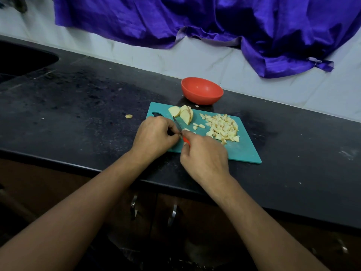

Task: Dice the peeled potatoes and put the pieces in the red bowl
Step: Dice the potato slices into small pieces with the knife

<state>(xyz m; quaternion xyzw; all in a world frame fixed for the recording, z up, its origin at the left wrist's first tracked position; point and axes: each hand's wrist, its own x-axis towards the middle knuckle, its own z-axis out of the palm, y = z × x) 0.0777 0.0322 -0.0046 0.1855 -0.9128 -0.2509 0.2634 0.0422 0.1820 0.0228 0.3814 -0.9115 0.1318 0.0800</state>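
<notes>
Black table [78, 98] is carrying a teal board [244, 149]; right grip [205, 157] is clasping a knife [176, 124], left grip [154, 135] curling beside it, contents unclear.

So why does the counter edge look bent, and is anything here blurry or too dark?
Head view: the wide lens bows the counter and stretches the forearms; the light is dim, the cabinets below nearly black; the purple cloth shines softly; the top-left corner is smeared; the diced potato and red bowl read clearly, while the knife blade between left hand and right hand is faint.

Curled left hand [154, 136] beside curled right hand [205, 154].
</notes>
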